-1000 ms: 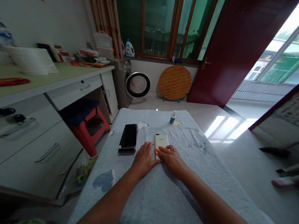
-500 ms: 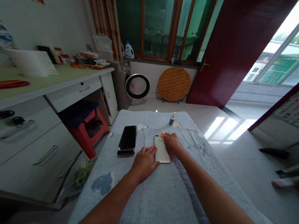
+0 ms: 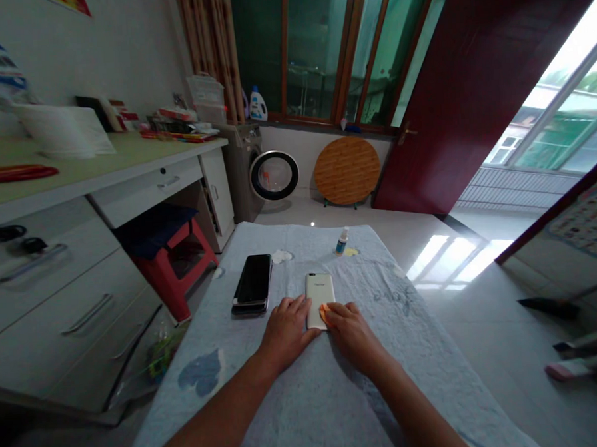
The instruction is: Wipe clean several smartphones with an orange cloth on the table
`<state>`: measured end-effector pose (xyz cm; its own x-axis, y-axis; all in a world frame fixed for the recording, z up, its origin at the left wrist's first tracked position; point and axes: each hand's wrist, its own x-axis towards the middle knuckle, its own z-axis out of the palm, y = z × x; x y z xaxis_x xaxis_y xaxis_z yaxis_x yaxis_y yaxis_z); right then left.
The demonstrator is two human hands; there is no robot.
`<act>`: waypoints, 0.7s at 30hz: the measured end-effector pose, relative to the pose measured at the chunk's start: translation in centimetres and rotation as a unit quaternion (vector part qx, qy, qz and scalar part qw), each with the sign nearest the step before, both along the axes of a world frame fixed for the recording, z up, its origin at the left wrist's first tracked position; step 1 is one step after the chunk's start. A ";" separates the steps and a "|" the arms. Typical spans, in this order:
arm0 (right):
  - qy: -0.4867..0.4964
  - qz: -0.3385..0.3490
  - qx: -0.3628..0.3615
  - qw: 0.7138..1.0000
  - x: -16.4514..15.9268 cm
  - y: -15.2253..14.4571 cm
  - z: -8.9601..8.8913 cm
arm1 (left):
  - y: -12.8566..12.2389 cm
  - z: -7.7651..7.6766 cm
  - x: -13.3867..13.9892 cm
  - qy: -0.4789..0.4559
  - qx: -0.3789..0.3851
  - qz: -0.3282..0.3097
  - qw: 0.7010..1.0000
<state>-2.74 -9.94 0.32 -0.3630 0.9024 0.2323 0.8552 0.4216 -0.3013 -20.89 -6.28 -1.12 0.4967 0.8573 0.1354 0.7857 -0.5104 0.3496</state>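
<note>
A gold smartphone lies back side up on the cloth-covered table, its camera end pointing away from me. My left hand grips its left edge, the fingertips along the side and the thumb by the lower end. Bunched under the fingers of my right hand is an orange cloth, pressed on the lower right part of the phone's back. To the left, a black-screened phone rests on what looks like another device beneath it. Beyond the right hand stands a small spray bottle with a blue label.
A pale blue patterned tablecloth covers the table. Left of it are a red stool and a white desk with drawers. At the back, a washing machine has its round door open; a round wooden tabletop leans on the wall.
My right hand has slid the orange cloth from the phone's upper right corner down to its lower part, nearer to me. My left hand keeps its place on the phone.
</note>
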 end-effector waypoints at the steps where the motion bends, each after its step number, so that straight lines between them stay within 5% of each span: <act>1: 0.027 0.001 -0.002 1.000 0.3 -0.3 0.0 | 0.0 0.0 0.0 -0.002 -0.001 0.001 1.000; 10: 0.148 -0.217 0.116 0.958 3.7 0.9 -1.1 | 0.1 0.3 -0.2 -0.043 -0.001 0.020 0.999; 15: 0.033 -0.242 0.057 0.968 3.0 0.6 -1.1 | 0.1 0.1 -0.1 -0.025 -0.007 0.056 0.998; 21: 0.020 -0.259 0.103 0.960 3.0 0.1 -0.2 | -0.1 0.2 0.4 -0.026 -0.013 0.084 0.996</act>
